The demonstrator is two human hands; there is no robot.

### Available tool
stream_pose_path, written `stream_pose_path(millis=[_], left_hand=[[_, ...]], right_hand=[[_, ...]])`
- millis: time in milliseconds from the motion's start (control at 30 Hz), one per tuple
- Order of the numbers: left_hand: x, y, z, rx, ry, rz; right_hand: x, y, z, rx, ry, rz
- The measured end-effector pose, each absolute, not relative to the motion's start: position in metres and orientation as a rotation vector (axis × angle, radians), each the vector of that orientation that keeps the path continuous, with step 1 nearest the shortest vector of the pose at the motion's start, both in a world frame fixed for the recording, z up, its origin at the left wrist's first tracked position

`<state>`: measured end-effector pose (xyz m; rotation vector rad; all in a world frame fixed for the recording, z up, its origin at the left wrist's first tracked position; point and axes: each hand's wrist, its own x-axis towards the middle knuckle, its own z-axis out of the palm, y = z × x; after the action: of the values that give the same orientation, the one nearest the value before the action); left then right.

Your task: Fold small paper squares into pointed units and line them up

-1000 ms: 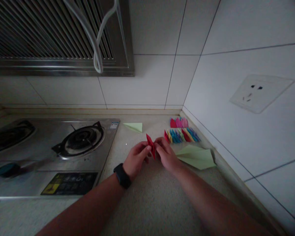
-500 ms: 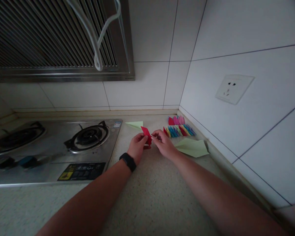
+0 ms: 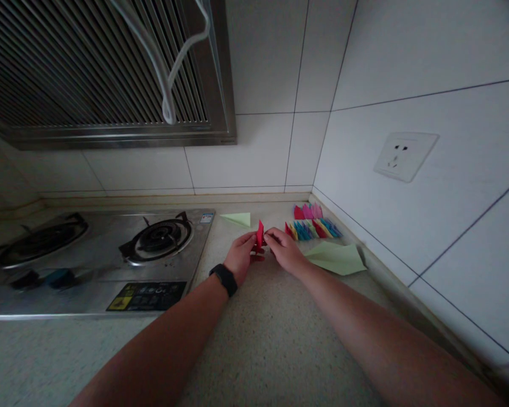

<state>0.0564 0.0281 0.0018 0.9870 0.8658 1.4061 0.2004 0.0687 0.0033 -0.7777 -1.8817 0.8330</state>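
Red paper [image 3: 260, 233], folded into something small and pointy, up in the hands over the counter [image 3: 254, 339], just right of the stove [image 3: 102, 254]. Biggest change from half a second ago: turned nearly edge-on, so only a thin upright sliver now instead of the broader face with its top leaning toward the stove. Probably means getting turned and fiddled with at the folds, not finished with, since not set down anywhere yet.

Left hand [image 3: 241, 252], on the stove side, pinching the paper between thumb and fingers, lower fingers poking out underneath. Right hand [image 3: 283, 249], on the side away from the stove, thumb and fingertips drawn together right at the paper's edge. Can't tell whether actually nipping it or only just beside it, too small and dim. Left forearm slanting up past the stove's front right corner, black watch [image 3: 224, 278] on the wrist. Right forearm angling in from farther right of the stove, bare.

Around that: small pale green piece [image 3: 240, 219] near the stove's back right corner, bigger green sheet [image 3: 341, 260] and row of colorful folded papers [image 3: 314, 229] well off to the stove's right.
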Motion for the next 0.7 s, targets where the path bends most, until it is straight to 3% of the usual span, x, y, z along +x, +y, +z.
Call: stream_pose_path(millis=[500, 700], left_hand=[[0.0538, 0.0263, 0.0024, 1.066, 0.913, 1.39], [0.0549, 0.0237, 0.0047, 1.013, 0.893, 1.424]], right_hand=[[0.2005, 0.0626, 0.0055, -0.729, -1.83, 0.969], [0.2003, 0.0669, 0.0038, -0.701, -1.889, 0.857]])
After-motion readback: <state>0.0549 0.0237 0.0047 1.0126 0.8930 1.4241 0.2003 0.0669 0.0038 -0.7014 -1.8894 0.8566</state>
